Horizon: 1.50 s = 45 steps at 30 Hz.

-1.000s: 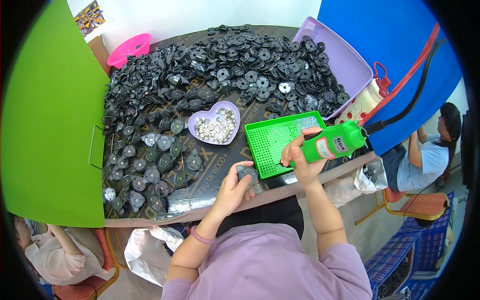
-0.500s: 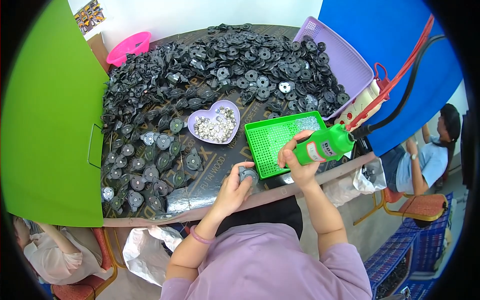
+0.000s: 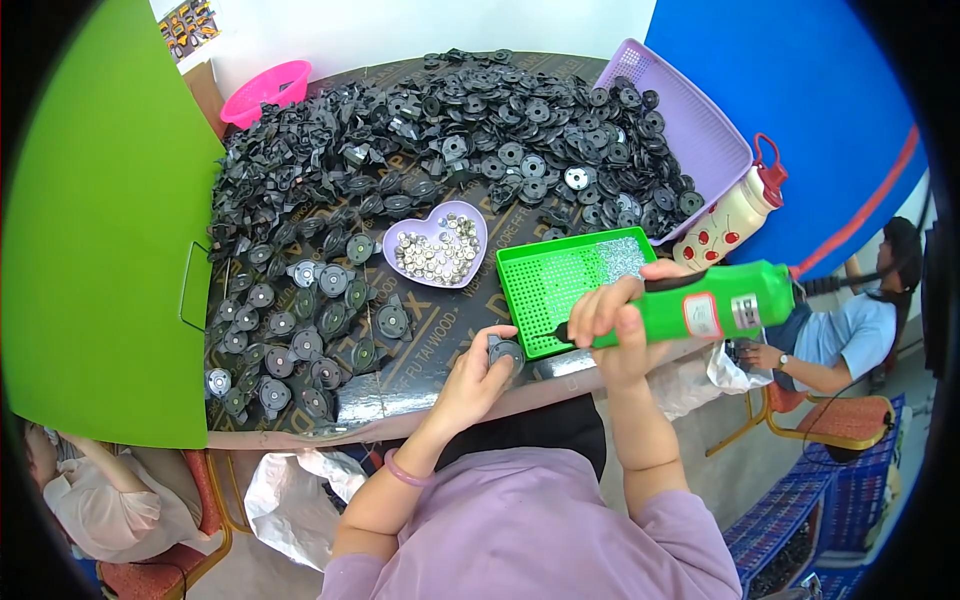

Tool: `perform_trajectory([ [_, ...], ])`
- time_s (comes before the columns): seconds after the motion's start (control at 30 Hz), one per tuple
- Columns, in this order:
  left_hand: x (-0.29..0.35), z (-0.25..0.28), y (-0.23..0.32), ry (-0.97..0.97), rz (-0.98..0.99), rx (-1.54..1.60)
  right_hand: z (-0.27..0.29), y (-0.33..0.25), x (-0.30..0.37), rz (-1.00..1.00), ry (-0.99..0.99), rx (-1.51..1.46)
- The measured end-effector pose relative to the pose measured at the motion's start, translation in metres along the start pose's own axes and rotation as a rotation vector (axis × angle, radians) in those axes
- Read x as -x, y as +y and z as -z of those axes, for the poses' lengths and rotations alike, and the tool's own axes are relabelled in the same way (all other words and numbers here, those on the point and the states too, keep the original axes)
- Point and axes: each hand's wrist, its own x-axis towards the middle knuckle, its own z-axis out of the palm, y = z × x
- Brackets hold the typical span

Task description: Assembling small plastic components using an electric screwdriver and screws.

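The right hand (image 3: pixel 615 325) is wrapped around a green driver (image 3: pixel 700 305) at its front end, fingers curled tight over the body. The driver lies nearly level, its long axis running across the picture from right to left with a slight downward slant; its dark tip points left, toward the disc (image 3: pixel 505 352), and sits just above the near edge of the green tray (image 3: pixel 560 290). A dark cord leaves its right end. The left hand (image 3: pixel 475 375) pinches the small dark disc between thumb and fingers at the table's (image 3: pixel 440 345) front edge, just left of the tip. Behind lie a heart-shaped dish (image 3: pixel 435 250) of small metal pieces and a heap of black parts (image 3: pixel 420 150)
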Motion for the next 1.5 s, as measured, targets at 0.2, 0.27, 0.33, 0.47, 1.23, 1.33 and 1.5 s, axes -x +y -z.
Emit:
perform_trajectory([
  [0.2, 0.001, 0.001, 0.004, -0.017, 0.042, 0.007, -0.027, 0.007, 0.011, -0.045, -0.101, -0.099],
  [0.27, 0.001, 0.001, 0.003, -0.017, 0.038, 0.025, -0.028, 0.011, 0.014, -0.053, -0.098, -0.117],
  [0.33, 0.002, 0.000, 0.005, -0.011, 0.033, 0.017, -0.029, 0.013, 0.015, -0.077, -0.096, -0.106],
  [0.47, 0.002, 0.002, 0.003, 0.004, 0.004, -0.030, -0.031, 0.015, 0.015, -0.065, -0.109, -0.104],
  [1.23, 0.007, -0.014, -0.007, 0.167, -0.214, -0.221, -0.027, 0.000, 0.016, -0.035, -0.114, -0.127],
  [1.33, 0.005, -0.011, -0.001, 0.112, -0.144, -0.193, -0.026, 0.001, 0.015, -0.057, -0.089, -0.147],
  [1.5, 0.002, 0.001, 0.005, -0.096, 0.187, 0.392, -0.020, 0.003, 0.010, -0.044, -0.059, -0.193],
])
